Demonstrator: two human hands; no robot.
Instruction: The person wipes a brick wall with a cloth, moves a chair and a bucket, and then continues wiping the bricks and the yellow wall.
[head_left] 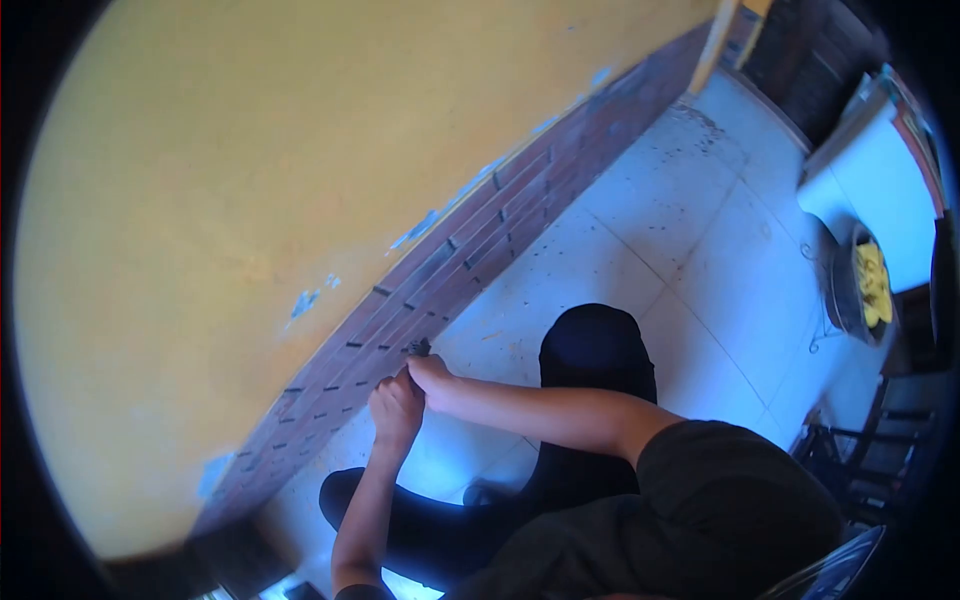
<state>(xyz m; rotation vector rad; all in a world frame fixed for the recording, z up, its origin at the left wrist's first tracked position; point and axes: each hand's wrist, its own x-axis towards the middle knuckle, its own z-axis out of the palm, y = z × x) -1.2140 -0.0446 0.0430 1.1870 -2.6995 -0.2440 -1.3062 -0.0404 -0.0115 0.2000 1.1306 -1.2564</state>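
Observation:
My left hand (396, 408) and my right hand (431, 376) are close together, low in front of the brick-patterned lower wall (455, 262). The fingers of both are closed. A small dark object (418, 347) sticks out past my right hand, at the wall's foot; its kind is too small to tell. Whatever part of it lies inside the hands is hidden. Short dark strips mark some of the joints between the reddish bricks near my hands.
A yellow wall (210, 230) with peeling patches rises above the bricks. Crumbs lie scattered on the pale tiled floor (650, 235). My bent knee (597, 345) is beside my right forearm. At right stands a dark pot (848, 290) with yellow contents, near a white panel (885, 190).

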